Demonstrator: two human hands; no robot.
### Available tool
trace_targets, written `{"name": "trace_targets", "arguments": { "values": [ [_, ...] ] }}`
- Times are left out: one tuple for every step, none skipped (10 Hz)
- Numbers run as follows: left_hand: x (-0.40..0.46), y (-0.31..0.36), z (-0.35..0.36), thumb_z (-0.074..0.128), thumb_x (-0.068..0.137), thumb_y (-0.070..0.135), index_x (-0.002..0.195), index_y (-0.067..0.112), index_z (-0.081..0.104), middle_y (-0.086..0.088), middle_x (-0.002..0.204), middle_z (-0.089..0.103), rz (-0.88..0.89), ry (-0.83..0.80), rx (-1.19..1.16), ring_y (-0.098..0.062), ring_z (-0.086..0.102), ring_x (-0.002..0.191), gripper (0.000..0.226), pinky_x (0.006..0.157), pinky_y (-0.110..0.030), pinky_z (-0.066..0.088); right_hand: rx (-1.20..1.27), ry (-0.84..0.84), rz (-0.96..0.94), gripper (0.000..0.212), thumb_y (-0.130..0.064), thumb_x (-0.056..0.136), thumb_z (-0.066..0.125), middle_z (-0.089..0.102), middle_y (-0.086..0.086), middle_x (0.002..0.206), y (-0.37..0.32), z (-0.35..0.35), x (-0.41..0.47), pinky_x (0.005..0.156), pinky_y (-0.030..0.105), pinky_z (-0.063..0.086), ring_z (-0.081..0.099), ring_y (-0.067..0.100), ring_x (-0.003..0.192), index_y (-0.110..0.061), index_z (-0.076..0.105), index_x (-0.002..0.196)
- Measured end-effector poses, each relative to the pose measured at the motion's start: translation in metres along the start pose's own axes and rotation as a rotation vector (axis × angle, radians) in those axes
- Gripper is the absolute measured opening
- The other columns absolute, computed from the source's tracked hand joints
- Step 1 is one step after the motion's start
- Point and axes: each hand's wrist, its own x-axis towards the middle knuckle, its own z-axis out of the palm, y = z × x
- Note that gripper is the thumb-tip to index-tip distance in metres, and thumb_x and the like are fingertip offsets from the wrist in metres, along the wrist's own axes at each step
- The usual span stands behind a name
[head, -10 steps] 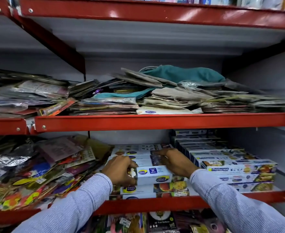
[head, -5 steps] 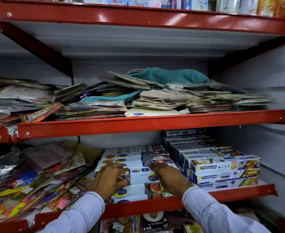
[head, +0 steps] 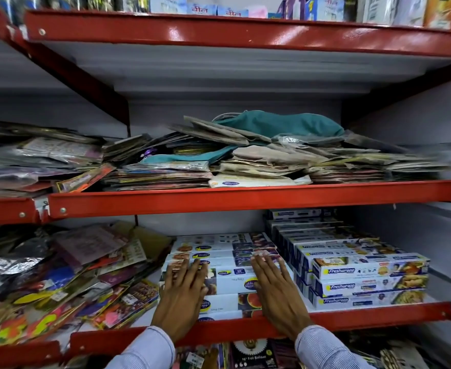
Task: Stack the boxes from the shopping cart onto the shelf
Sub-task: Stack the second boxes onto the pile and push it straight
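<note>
**Observer:** Hands first, what are they doing?

**Operator:** I see both flat and spread, gripping nothing. My left hand (head: 181, 296) lies palm-down at about seven o'clock, fingers over the left end of the top white cardboard cling-film box (head: 227, 278). My right hand (head: 277, 291) presses the same box's right end, at about five o'clock. Nothing is pinched or lifted; I judge it a squaring-up push.

**Observer:** And where is the box?

**Operator:** On the red metal lower shelf (head: 378, 319), topping a stack of like boxes (head: 219, 251) that runs back toward the wall. Just beside it, toward four o'clock, stands a second pile of white Freshwrapp boxes (head: 368, 278), three high at the front.

**Observer:** How far along are we?

**Operator:** This box looks placed, only needing alignment. The shopping cart is out of view, so I cannot tell how many remain. At eight o'clock, the loose heap of colourful foil packets (head: 59, 283) crowds the stack's left side. Headroom remains under the red middle shelf (head: 245, 198) at twelve o'clock, so more layers could fit.
</note>
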Motion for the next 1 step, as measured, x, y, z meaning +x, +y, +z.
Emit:
{"name": "trace_targets", "arguments": {
  "values": [
    [0.0015, 0.0058, -0.0019, 0.037, 0.094, 0.03, 0.149, 0.015, 0.032, -0.013, 0.154, 0.042, -0.038, -0.042, 0.029, -0.036, 0.028, 0.146, 0.058, 0.11, -0.065, 0.016, 0.008, 0.001, 0.044, 0.06, -0.042, 0.1, 0.02, 0.015, 0.003, 0.163, -0.005, 0.0012, 0.0009, 0.118, 0.047, 0.0, 0.004, 0.025, 0.151, -0.014, 0.012, 0.153]
  ]
}}
